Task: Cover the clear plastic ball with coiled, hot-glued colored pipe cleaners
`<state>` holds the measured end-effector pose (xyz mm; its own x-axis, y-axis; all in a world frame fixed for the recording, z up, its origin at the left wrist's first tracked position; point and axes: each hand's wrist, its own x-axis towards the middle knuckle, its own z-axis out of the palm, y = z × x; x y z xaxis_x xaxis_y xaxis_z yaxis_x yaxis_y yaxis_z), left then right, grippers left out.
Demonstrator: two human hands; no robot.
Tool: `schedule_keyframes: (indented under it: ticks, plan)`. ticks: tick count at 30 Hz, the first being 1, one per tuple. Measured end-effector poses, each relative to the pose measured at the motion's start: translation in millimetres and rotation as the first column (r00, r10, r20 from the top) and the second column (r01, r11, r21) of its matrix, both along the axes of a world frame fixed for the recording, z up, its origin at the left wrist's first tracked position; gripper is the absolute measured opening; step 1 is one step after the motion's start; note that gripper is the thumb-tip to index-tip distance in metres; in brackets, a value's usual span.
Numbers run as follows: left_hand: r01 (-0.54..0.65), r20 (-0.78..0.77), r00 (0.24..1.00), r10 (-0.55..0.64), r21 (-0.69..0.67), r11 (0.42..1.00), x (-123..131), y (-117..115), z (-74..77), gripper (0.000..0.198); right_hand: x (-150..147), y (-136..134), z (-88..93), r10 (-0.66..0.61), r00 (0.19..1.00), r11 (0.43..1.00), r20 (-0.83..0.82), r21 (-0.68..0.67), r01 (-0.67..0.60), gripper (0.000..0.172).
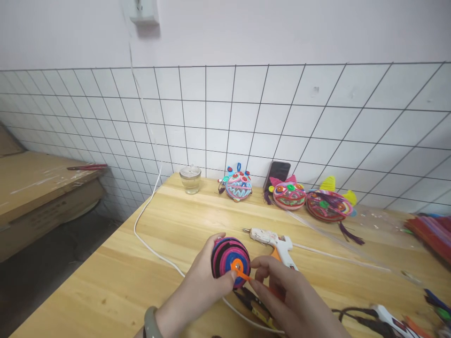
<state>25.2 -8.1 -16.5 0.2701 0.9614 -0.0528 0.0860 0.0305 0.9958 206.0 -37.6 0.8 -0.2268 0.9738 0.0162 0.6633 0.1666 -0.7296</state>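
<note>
My left hand [199, 284] is wrapped round a ball [221, 256] ringed in pink, black and blue fuzzy bands, its thumb lying near an orange coil at the ball's centre. From that coil runs an orange pipe cleaner [244, 276], whose free part my right hand [289, 293] pinches between thumb and finger. A white hot glue gun [262, 235] lies just beyond my right hand, nozzle to the left. Below the ball, a black and yellow tool [252, 300] is partly hidden by my right hand.
Three decorated faces, one blue [238, 185], one pink-eared [289, 195] and one yellow-eared [329, 204], stand by the wall near a phone [279, 170]. A glass cup [190, 180] is at the back left. A white cord [148, 244] crosses the table; pipe cleaners [431, 234] lie right.
</note>
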Motion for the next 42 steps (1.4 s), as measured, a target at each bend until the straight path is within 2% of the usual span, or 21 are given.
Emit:
schedule_keyframes:
  ticks: [3, 6, 15, 19, 22, 35, 42]
  plan:
    - [-0.027, 0.028, 0.999, 0.027, 0.006, 1.0, -4.1, 4.2, 1.2, 0.058, 5.8, 1.8, 5.7, 0.019, 0.999, 0.997, 0.032, -0.074, -0.017, 0.022]
    - [-0.109, 0.048, 0.993, 0.107, 0.038, 0.993, -11.1, 11.5, 0.0, 0.056, 10.6, 4.3, 6.9, 0.016, 1.0, 0.989, 0.025, -0.144, -0.012, 0.026]
    - [-0.302, 0.114, 0.949, 0.294, 0.055, 0.952, -13.8, 21.7, -3.0, 0.051, 13.6, 4.9, 8.9, 0.026, 0.999, 0.972, -0.044, -0.234, -0.035, 0.024]
    - [-0.304, 0.122, 0.947, 0.297, 0.049, 0.951, -14.8, 22.4, -4.3, 0.056, 13.3, 3.3, 9.7, 0.043, 0.997, 0.97, -0.059, -0.237, -0.056, 0.022]
    - [-0.287, 0.104, 0.954, 0.28, 0.056, 0.956, -17.5, 22.3, -5.4, 0.06, 12.2, 2.9, 8.2, 0.012, 0.999, 0.976, -0.034, -0.215, -0.019, 0.022]
    - [-0.316, 0.121, 0.944, 0.306, 0.073, 0.946, -12.3, 19.8, -6.7, 0.06, 10.7, 3.3, 4.5, 0.0, 0.999, 0.979, -0.035, -0.203, -0.007, 0.023]
    - [-0.321, 0.117, 0.944, 0.31, 0.089, 0.943, -13.1, 18.8, -2.7, 0.057, 11.4, 4.0, -0.6, -0.001, 0.999, 0.984, -0.037, -0.177, -0.005, 0.023]
